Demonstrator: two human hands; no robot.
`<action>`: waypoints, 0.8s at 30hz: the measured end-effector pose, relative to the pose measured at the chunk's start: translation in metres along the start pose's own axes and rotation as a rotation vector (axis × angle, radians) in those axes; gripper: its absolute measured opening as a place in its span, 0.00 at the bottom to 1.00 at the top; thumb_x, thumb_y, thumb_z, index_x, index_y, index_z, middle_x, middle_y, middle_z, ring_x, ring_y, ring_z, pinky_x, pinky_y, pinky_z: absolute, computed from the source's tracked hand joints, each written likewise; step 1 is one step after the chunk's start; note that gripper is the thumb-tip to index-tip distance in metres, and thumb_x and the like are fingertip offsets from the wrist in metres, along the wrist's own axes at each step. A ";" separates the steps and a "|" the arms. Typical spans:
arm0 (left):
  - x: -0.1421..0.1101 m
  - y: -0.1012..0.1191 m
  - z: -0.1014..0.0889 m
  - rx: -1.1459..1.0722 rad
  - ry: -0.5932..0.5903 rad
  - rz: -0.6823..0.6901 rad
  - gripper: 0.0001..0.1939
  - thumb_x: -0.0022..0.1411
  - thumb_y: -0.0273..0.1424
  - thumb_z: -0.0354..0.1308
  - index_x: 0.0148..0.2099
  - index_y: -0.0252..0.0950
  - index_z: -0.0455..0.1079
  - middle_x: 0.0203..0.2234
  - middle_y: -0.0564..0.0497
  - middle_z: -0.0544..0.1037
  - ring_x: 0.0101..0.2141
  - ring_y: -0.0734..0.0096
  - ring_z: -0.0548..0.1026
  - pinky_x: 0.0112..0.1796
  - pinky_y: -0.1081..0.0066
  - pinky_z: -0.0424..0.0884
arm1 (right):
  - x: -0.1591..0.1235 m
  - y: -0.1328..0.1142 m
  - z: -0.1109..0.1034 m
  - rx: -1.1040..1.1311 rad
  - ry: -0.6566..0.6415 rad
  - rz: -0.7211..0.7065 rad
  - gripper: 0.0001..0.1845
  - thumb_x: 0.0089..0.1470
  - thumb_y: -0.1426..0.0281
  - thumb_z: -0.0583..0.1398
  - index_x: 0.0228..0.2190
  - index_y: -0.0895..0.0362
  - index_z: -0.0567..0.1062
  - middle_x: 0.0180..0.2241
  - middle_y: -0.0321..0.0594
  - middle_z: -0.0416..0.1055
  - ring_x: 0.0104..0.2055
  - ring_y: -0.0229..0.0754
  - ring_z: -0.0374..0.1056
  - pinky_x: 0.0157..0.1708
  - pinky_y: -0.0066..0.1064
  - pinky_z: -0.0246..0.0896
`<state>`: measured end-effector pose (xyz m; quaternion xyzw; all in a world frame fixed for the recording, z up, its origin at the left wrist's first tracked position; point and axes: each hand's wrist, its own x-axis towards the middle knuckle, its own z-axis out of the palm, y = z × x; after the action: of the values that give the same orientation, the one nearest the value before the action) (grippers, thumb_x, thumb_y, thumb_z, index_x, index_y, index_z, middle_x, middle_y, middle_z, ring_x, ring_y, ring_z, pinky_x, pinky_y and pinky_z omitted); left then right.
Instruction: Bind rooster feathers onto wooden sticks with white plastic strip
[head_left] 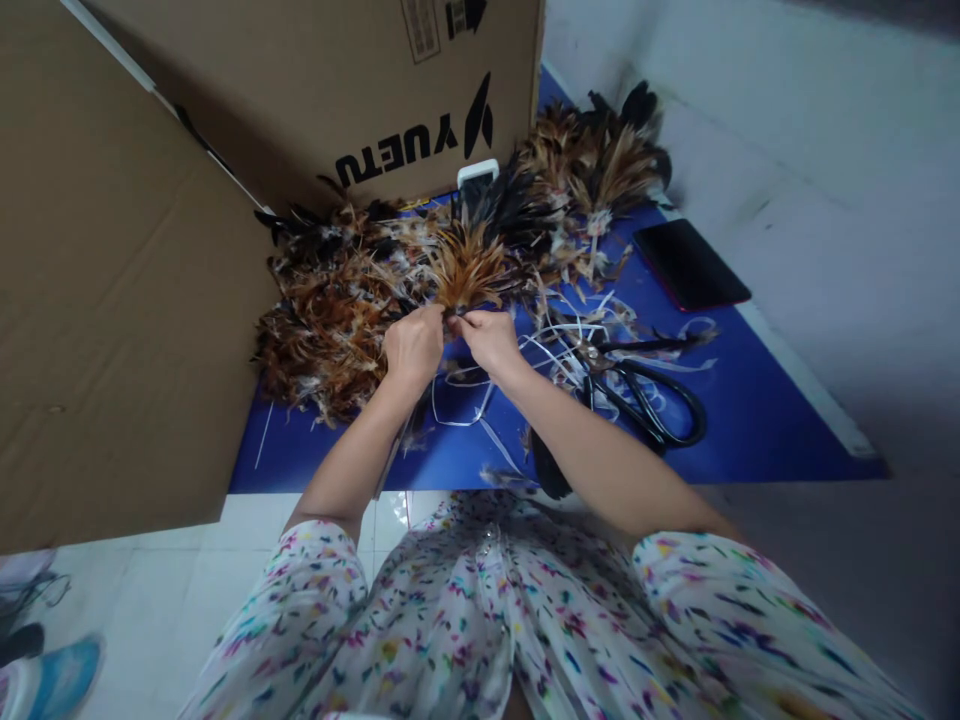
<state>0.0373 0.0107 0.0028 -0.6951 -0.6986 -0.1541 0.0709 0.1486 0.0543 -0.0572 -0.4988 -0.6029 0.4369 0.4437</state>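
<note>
One fan-shaped orange-brown feather bunch point(469, 268): base pinched by left hand point(416, 345) and right hand point(489, 343), tips toward the blue surface's point(772, 410) far edge.

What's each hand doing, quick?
Left hand: closed, holding the base of the feather bundle.
Right hand: closed, fingertips pinched at that base; what exactly they grip is too small to tell.

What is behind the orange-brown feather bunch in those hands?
Behind the feather bunch, a white-edged object and a cardboard box show. Feathers hide the object's lower part.
</note>
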 end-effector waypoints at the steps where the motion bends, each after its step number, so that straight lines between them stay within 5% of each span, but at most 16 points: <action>1: 0.000 -0.003 0.004 -0.062 0.053 0.001 0.14 0.66 0.28 0.50 0.48 0.35 0.75 0.43 0.43 0.82 0.45 0.62 0.80 0.46 0.68 0.71 | 0.000 0.000 0.000 -0.006 0.002 0.002 0.19 0.52 0.59 0.60 0.17 0.58 0.71 0.17 0.31 0.57 0.23 0.33 0.55 0.26 0.29 0.44; 10: -0.001 -0.017 0.023 -0.569 0.318 -0.084 0.22 0.56 0.28 0.65 0.53 0.39 0.69 0.30 0.57 0.83 0.32 0.74 0.80 0.37 0.75 0.71 | -0.001 0.000 -0.004 -0.029 -0.061 0.037 0.20 0.51 0.57 0.60 0.18 0.58 0.72 0.17 0.31 0.59 0.23 0.33 0.54 0.26 0.29 0.46; 24: -0.002 -0.038 0.043 -0.881 0.143 0.033 0.06 0.53 0.34 0.68 0.31 0.37 0.79 0.27 0.53 0.82 0.30 0.73 0.78 0.35 0.74 0.70 | 0.004 0.007 -0.018 -0.152 -0.240 0.061 0.18 0.47 0.60 0.63 0.15 0.59 0.71 0.15 0.30 0.57 0.22 0.32 0.51 0.24 0.30 0.42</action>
<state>0.0047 0.0226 -0.0424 -0.6575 -0.5484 -0.4837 -0.1815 0.1672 0.0603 -0.0597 -0.4932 -0.6676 0.4599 0.3156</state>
